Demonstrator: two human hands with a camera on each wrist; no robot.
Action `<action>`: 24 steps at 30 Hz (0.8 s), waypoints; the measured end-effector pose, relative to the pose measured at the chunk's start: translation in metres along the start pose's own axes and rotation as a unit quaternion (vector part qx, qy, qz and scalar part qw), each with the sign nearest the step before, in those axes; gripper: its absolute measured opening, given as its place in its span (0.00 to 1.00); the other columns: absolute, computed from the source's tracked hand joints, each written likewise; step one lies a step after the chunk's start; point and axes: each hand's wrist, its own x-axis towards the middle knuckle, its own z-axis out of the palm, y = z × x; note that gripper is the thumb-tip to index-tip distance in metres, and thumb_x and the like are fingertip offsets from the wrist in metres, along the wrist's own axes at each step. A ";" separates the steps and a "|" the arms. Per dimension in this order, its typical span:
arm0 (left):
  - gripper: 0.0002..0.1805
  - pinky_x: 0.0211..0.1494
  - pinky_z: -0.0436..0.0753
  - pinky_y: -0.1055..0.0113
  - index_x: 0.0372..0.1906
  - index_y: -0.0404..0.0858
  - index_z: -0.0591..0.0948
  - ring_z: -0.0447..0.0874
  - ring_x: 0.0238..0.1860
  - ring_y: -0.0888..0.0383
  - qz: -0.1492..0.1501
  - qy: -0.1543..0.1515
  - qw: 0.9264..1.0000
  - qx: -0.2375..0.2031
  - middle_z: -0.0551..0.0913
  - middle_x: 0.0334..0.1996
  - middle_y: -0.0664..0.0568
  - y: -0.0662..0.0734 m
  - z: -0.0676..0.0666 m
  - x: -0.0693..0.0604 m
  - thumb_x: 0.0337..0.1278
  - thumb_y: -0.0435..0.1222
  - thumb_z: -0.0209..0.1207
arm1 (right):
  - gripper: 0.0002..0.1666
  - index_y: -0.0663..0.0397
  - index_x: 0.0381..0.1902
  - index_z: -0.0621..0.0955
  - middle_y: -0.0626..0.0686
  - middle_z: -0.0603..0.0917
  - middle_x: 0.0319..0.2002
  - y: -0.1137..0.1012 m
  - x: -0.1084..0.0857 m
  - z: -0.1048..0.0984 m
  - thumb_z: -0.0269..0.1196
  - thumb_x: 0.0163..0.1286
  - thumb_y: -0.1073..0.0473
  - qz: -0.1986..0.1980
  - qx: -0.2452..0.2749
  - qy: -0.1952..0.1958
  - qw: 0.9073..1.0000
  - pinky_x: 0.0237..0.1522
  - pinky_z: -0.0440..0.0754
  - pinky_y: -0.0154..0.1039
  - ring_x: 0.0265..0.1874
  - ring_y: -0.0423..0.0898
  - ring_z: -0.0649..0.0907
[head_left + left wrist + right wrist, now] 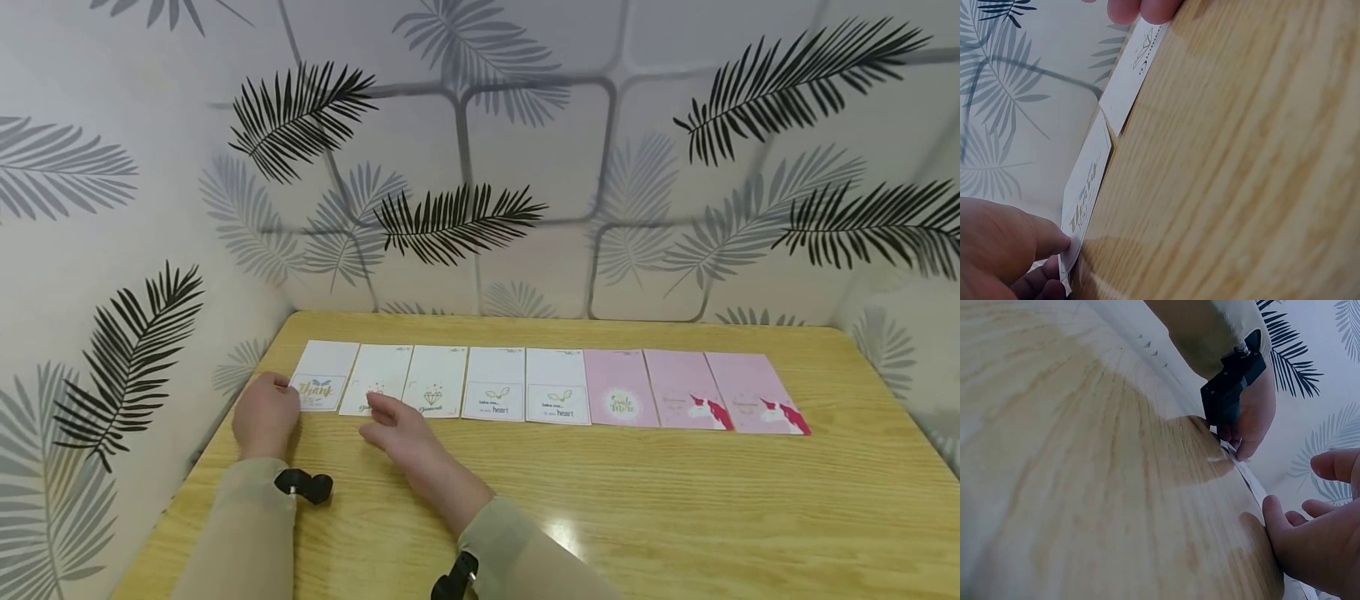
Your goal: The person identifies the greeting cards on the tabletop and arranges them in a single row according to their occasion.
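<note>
A white card with gold "Thank" lettering (328, 360) lies at the left end of a row of cards. Its lower left corner is between the thumb and fingers of my left hand (265, 417); the left wrist view shows this pinch, with the thumb on the card's face. My right hand (408, 440) hovers in front of two white diamond cards, the left one (384, 367) partly hidden by its fingertips and the right one (437, 371) in full view. The right fingers are loosely bent and hold nothing.
Rightward the row continues with two "heart" cards (495, 367), a pink "Smile More" card (615, 375) and two pink unicorn cards (682, 375). They lie on a wooden table (675, 508). Leaf-patterned walls (532, 150) stand behind and at the sides.
</note>
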 end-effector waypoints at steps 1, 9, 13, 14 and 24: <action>0.18 0.56 0.78 0.36 0.57 0.28 0.81 0.83 0.54 0.31 0.001 0.002 1.000 0.001 0.85 0.55 0.30 0.000 0.000 0.000 0.73 0.33 0.48 | 0.36 0.57 0.83 0.72 0.56 0.74 0.80 0.000 0.000 0.000 0.66 0.81 0.63 0.001 0.002 -0.002 1.000 0.77 0.72 0.50 0.81 0.55 0.70; 0.16 0.54 0.79 0.36 0.55 0.29 0.82 0.84 0.51 0.32 0.004 0.007 1.000 0.005 0.86 0.52 0.31 0.001 0.000 0.000 0.72 0.32 0.50 | 0.36 0.58 0.83 0.71 0.56 0.73 0.81 0.001 0.000 0.000 0.65 0.81 0.62 -0.003 0.007 -0.010 1.000 0.78 0.71 0.50 0.82 0.55 0.69; 0.17 0.53 0.80 0.37 0.56 0.30 0.82 0.84 0.51 0.32 0.001 0.003 1.000 0.012 0.86 0.53 0.31 0.000 0.002 0.002 0.72 0.32 0.50 | 0.35 0.61 0.82 0.72 0.57 0.73 0.81 0.004 0.001 -0.001 0.65 0.82 0.61 -0.014 0.013 -0.011 1.000 0.77 0.72 0.49 0.81 0.55 0.70; 0.17 0.52 0.80 0.37 0.56 0.30 0.82 0.84 0.51 0.32 0.000 0.002 1.000 0.014 0.86 0.54 0.32 0.000 0.002 0.003 0.72 0.32 0.50 | 0.35 0.61 0.82 0.72 0.58 0.73 0.81 0.005 0.002 -0.001 0.65 0.82 0.61 -0.017 0.015 -0.010 1.000 0.76 0.73 0.48 0.81 0.55 0.71; 0.17 0.52 0.80 0.36 0.57 0.31 0.82 0.85 0.51 0.31 0.009 0.004 1.000 0.015 0.86 0.54 0.32 -0.004 0.004 0.004 0.72 0.31 0.50 | 0.35 0.64 0.82 0.71 0.61 0.72 0.80 0.009 0.003 -0.002 0.64 0.83 0.61 -0.023 0.042 -0.020 0.999 0.72 0.78 0.45 0.81 0.56 0.71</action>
